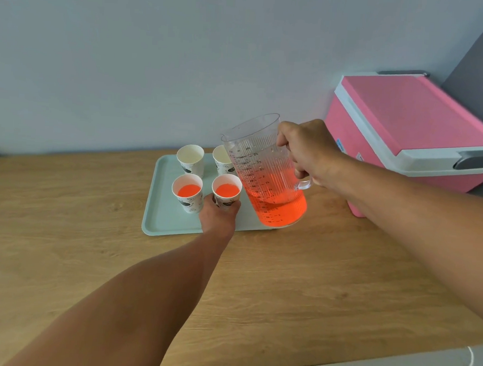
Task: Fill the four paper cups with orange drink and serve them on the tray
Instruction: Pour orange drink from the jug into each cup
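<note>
Seen from above on a pale wooden table (pixel 62 228): a light-blue tray (pixel 159 217) carrying four paper cups in a two-by-two block. At the tray's near side, two filled cups, the near-left cup (pixel 187 192) and the near-right cup (pixel 226 191), each showing orange drink well below the rim. At the tray's far side, the far-left cup (pixel 190 158) showing only a white interior, and the far-right cup (pixel 222 159) partly hidden behind the jug, contents impossible to make out. Left hand (pixel 218 218) reaching in over the tray's near edge, fingers curled closed around the lower wall of the near-right cup, printed pattern there mostly covered. Right hand (pixel 307 153) wrapped tight on the clear handle of a ribbed measuring jug (pixel 263 173), fingers threaded through the loop, thumb against the upper wall. Jug tilted, mouth leaning away toward the wall, about half full of orange drink (pixel 275 204), base over the tray's right end and masking that corner; contact with the tray not clear. Printed scale on the jug too small to read. Right of the tray, a pink cooler box (pixel 408 119) with white rim and grey handle, cut off by the frame edge and partly blocked by the right forearm. Far left of the tray, a blurred object at the frame edge, unidentifiable.
</note>
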